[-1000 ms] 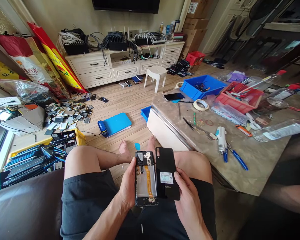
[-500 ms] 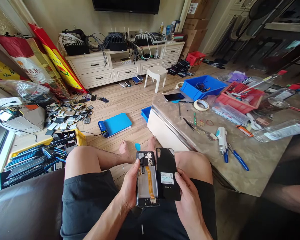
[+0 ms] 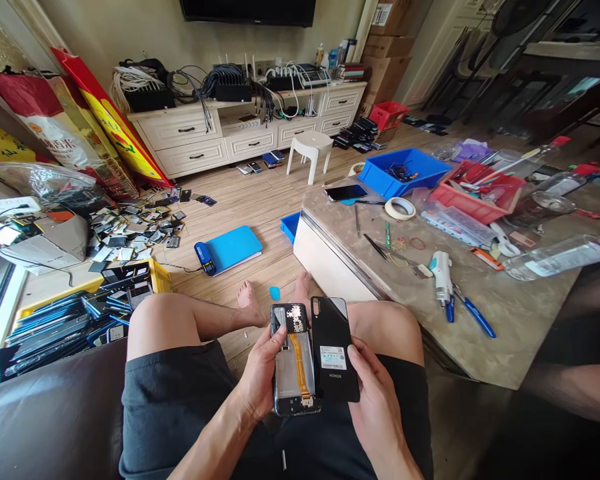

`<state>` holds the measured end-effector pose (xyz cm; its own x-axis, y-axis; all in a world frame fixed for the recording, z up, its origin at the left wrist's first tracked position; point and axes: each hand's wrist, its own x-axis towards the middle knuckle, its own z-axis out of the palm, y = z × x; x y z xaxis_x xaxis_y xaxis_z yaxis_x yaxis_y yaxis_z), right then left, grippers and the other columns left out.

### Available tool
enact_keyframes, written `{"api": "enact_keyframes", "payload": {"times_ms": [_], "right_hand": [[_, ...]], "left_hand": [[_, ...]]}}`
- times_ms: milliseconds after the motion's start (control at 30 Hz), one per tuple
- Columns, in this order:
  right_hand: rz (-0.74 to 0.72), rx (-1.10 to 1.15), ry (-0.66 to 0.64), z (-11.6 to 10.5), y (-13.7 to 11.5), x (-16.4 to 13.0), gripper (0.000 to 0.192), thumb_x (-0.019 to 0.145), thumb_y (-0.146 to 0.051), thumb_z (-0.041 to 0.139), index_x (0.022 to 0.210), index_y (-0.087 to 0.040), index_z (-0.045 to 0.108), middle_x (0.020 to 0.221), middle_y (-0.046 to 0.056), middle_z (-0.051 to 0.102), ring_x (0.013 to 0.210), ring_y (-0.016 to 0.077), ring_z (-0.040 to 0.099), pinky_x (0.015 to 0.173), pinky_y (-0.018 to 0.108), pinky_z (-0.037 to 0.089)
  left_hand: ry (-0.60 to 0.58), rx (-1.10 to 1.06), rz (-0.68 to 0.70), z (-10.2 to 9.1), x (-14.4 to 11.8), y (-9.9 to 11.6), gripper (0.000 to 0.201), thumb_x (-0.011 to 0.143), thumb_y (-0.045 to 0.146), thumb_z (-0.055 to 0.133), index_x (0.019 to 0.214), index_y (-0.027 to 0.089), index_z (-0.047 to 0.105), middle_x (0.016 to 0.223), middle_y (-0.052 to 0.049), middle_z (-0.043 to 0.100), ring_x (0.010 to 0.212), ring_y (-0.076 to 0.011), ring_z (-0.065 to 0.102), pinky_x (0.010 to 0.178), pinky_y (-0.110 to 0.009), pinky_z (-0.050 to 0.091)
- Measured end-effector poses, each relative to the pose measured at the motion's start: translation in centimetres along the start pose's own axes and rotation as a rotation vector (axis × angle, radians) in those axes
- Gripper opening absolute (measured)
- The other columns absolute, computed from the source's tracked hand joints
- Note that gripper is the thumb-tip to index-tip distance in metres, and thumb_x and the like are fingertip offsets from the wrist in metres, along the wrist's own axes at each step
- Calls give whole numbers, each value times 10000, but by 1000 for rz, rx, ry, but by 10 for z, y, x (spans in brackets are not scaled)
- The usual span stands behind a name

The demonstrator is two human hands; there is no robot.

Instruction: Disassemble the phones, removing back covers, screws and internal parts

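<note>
My left hand grips an opened phone body, its inner side up with an orange flex cable and circuit board showing. Beside it, my right hand holds the black back cover, which bears a white sticker and a printed logo. The two parts sit side by side over my lap, edges touching or nearly so. I sit on a dark sofa with bare knees in front.
A stone-topped table at right carries a white glue tool, blue-handled pliers, a tape roll, blue bin, red tray and bottles. On the floor lie a blue heating pad, a yellow crate of screens and scattered phone parts.
My left thumb has slid up onto the phone body's upper left part. Both parts stay almost where they were over my lap.
</note>
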<state>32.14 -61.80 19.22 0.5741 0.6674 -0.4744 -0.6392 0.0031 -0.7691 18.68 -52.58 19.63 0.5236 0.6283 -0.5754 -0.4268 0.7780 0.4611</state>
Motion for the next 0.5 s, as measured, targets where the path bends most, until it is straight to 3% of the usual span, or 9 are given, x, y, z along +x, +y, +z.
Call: {"api": "enact_keyframes", "payload": {"times_ms": [200,500], "right_hand": [[11,-51,-6,2,-3,-2,414,701,-501,885,999,-231,786,970,51,797,930,238,717,808,285,589],[9,-33,16,0,1,-1,420,687,-486,895,995,-228,775,985,63,796,968,269,715,831,330,593]], "left_hand": [[-4,27,22,0,0,-1,670,835,334,793,1434,240,508,1182,-123,737,1018,-302,731,890,-423,585],[-32,42,27,-4,-1,-3,624,839,271,782,1400,217,516,1136,-121,743,943,-269,733,830,-383,585]]}}
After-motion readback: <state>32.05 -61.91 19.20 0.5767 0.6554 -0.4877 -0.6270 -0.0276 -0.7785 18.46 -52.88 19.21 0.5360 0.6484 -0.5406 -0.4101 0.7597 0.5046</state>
